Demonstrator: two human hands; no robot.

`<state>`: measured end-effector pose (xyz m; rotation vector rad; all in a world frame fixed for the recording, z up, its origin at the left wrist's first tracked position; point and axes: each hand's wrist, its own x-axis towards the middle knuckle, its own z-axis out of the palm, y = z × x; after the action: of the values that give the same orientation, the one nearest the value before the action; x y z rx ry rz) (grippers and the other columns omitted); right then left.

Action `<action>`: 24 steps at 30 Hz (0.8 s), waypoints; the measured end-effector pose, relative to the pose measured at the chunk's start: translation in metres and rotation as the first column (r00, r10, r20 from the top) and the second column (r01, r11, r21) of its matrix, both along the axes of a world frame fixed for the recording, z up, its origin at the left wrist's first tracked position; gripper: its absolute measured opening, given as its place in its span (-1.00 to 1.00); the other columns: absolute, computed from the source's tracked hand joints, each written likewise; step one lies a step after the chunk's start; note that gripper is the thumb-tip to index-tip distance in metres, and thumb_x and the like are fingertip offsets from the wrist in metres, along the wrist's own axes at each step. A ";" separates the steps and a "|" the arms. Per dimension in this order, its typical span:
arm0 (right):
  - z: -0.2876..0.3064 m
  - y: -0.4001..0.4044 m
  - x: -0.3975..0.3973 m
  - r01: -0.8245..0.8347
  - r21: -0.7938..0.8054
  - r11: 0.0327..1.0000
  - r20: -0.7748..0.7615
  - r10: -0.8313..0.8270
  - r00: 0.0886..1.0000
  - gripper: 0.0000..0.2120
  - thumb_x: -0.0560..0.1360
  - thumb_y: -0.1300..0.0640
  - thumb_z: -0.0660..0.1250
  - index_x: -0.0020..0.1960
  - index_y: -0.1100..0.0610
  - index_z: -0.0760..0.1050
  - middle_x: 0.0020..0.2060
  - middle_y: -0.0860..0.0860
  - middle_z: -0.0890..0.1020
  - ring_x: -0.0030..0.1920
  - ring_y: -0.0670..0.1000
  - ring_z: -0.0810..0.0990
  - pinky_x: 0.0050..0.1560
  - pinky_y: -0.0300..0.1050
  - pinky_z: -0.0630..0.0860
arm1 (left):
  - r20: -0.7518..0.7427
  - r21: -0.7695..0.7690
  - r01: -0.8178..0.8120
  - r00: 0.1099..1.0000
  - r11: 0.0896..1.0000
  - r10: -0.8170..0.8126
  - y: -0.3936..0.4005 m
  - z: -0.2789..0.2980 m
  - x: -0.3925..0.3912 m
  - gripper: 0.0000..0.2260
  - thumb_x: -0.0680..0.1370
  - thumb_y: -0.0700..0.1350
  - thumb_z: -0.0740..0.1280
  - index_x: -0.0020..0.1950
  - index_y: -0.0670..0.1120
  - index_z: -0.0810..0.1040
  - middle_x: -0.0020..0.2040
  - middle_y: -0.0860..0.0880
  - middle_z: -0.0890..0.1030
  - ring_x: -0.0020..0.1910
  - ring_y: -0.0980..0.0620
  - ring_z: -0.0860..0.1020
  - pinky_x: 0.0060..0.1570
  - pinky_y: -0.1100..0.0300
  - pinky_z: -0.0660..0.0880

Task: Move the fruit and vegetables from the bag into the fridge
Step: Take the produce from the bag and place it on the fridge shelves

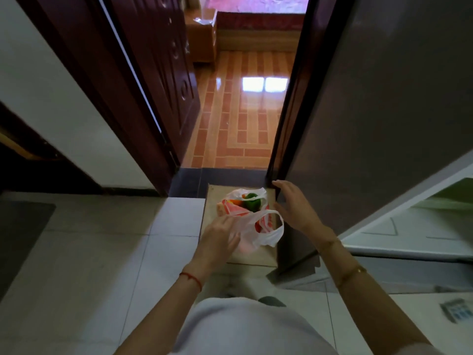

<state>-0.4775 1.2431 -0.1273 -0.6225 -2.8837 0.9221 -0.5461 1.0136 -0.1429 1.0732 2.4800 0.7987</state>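
Note:
A white and red plastic bag (258, 221) sits on a low square stool (253, 254) beside the grey fridge (371, 111). Inside the bag show a green vegetable (251, 202) and something orange (234, 202). My left hand (220, 239) rests on the bag's near left side, its fingers on the plastic; whether they grip it I cannot tell. My right hand (291, 206) hovers just right of the bag, fingers spread, holding nothing. The fridge door (419, 226) stands open at the right, its inside mostly hidden.
A dark wooden door (158, 80) stands open onto a room with orange patterned tiles (238, 124). A white wall (51, 98) runs along the left. A dark mat (18, 234) lies on the pale floor tiles at left.

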 end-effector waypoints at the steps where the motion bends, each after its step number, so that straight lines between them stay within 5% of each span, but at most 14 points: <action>1: -0.004 0.003 -0.007 -0.002 0.005 1.000 0.030 0.002 1.000 -0.41 0.51 0.17 0.41 0.47 0.06 0.28 0.46 0.04 0.32 0.46 0.04 0.30 0.40 -0.11 0.30 | 0.035 0.000 0.040 0.999 0.999 -0.040 0.007 -0.006 -0.002 -0.63 0.58 -0.03 0.32 0.39 0.03 0.40 0.28 0.02 0.53 0.22 0.05 0.52 0.25 0.06 0.51; 9: -0.052 0.024 -0.051 -0.145 0.041 0.989 0.206 0.133 0.969 -0.47 0.49 0.18 0.43 0.41 0.04 0.37 0.43 0.03 0.35 0.46 0.07 0.29 0.45 -0.01 0.32 | 0.151 -0.072 0.124 0.982 0.990 -0.113 0.071 -0.060 -0.007 -0.54 0.61 -0.03 0.27 0.50 0.06 0.28 0.41 0.05 0.41 0.39 0.05 0.37 0.42 0.10 0.30; 14: -0.082 0.034 -0.069 -0.217 0.050 0.975 0.255 0.198 0.946 -0.52 0.47 0.11 0.46 0.35 0.07 0.44 0.41 0.04 0.39 0.44 0.08 0.31 0.44 -0.01 0.33 | 0.240 -0.158 0.078 0.970 0.984 -0.039 0.101 -0.091 -0.005 -0.56 0.64 -0.03 0.23 0.50 -0.03 0.25 0.40 0.00 0.38 0.38 0.01 0.37 0.32 0.21 0.29; 18: -0.105 0.041 -0.077 -0.256 0.064 0.965 0.243 0.234 0.941 -0.66 0.47 0.09 0.45 0.22 0.12 0.55 0.33 0.05 0.48 0.36 0.07 0.39 0.34 -0.10 0.39 | 0.365 -0.219 0.102 0.931 0.970 -0.015 0.123 -0.117 -0.006 -0.56 0.57 -0.02 0.33 0.42 -0.14 0.40 0.35 -0.13 0.48 0.32 -0.09 0.44 0.29 0.07 0.38; 24: -0.121 0.048 -0.086 -0.133 -0.044 0.990 0.213 0.140 0.967 -0.82 0.54 0.12 0.36 0.10 0.16 0.59 0.11 0.05 0.56 0.11 0.03 0.53 0.07 -0.20 0.50 | 0.542 -0.263 0.147 0.840 0.953 0.020 0.144 -0.129 0.006 -0.50 0.53 -0.07 0.39 0.43 -0.17 0.38 0.32 -0.14 0.51 0.29 -0.11 0.48 0.26 0.10 0.40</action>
<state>-0.5639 1.2910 -0.2485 -0.5646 -3.1466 0.9716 -0.5402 1.1576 -0.2718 0.6956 1.9838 0.5805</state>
